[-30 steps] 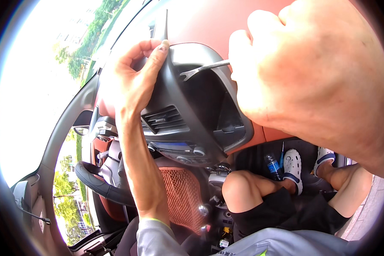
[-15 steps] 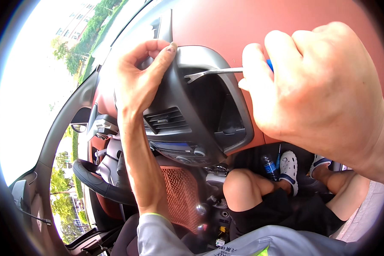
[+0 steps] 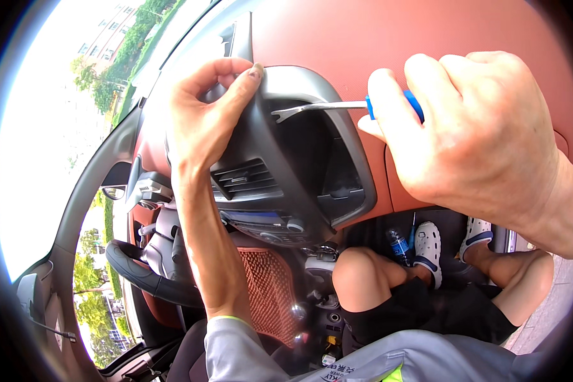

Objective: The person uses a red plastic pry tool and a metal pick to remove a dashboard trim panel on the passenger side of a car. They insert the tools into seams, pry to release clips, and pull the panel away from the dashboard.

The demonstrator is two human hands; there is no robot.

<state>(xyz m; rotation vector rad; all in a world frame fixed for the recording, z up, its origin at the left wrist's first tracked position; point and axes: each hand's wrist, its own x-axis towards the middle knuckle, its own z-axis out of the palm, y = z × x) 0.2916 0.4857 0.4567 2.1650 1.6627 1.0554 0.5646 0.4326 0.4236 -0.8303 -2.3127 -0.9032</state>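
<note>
My left hand (image 3: 204, 121) grips the upper edge of the black centre dashboard trim (image 3: 261, 140), thumb on the near side and fingers curled over the top. In my closed right hand (image 3: 477, 140) is a forked trim pry tool (image 3: 331, 106) with a blue handle and a bent metal shaft. Its forked tip points left and lies at the inner rim of the trim, close to my left thumb. Below the tool is the dark recess (image 3: 305, 146) in the dashboard. From this angle I cannot tell whether the fork is wedged under the rim.
Lower on the panel are an air vent (image 3: 245, 179) and a radio (image 3: 258, 219). The red dashboard top (image 3: 337, 38) spreads behind. A steering wheel (image 3: 146, 277) stands at left, beside a beaded seat cover (image 3: 267, 286). A bottle (image 3: 398, 247) lies by my feet.
My right hand has shifted slightly right and down, showing more of the blue handle. The fork's tip stays near the trim rim, and my left hand keeps its grip.
</note>
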